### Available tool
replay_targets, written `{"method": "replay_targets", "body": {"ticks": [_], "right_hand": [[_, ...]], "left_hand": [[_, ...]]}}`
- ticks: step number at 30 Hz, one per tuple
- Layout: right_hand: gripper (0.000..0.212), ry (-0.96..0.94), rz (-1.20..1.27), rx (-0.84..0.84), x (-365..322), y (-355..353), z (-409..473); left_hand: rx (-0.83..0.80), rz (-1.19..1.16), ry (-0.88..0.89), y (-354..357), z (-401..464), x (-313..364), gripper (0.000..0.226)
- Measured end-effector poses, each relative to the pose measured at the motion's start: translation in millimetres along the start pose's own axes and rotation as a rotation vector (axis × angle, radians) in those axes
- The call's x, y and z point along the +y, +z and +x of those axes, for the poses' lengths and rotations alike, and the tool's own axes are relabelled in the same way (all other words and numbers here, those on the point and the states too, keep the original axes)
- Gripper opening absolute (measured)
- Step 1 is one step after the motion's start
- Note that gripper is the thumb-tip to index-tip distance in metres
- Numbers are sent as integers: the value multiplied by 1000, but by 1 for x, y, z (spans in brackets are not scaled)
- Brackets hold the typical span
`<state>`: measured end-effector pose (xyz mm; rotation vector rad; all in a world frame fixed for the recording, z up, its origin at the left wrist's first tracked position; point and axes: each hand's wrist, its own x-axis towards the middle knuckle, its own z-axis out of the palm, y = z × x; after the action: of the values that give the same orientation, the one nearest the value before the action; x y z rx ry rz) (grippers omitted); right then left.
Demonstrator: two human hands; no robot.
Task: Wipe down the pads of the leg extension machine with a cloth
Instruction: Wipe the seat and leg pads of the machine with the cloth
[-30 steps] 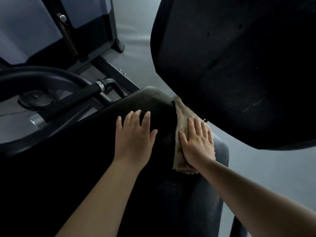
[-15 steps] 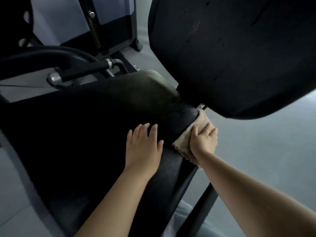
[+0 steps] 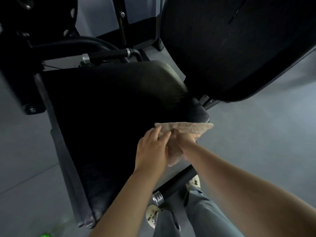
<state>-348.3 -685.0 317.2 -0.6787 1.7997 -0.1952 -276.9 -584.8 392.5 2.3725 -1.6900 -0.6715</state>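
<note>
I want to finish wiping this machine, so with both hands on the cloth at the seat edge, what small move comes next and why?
Probably lay the cloth flat and sweep it up the back pad. Both the left hand and the right hand hold it bunched, off the seat pad.

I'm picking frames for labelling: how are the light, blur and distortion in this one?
Head view: dim; the seat pad is almost featureless black, with faint sheen at its far edge. The cloth and both hands, left hand and right hand, are slightly soft. Wide-angle bending shows towards the edges.
</note>
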Motion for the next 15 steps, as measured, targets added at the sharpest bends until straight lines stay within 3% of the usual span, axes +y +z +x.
{"method": "replay_targets", "body": {"ticks": [3, 6, 12, 15], "right_hand": [[92, -113, -27, -17, 1, -6, 6], [98, -147, -167, 47, -4, -17, 15], [95, -324, -250, -27, -17, -50, 64], [80, -424, -352, -85, -44, -70, 92]], "left_hand": [[-136, 200, 99, 8, 10, 18, 73], [-238, 281, 1, 23, 25, 32, 72], [-199, 302, -125, 53, 74, 73, 70], [-208, 323, -166, 66, 101, 93, 65]]}}
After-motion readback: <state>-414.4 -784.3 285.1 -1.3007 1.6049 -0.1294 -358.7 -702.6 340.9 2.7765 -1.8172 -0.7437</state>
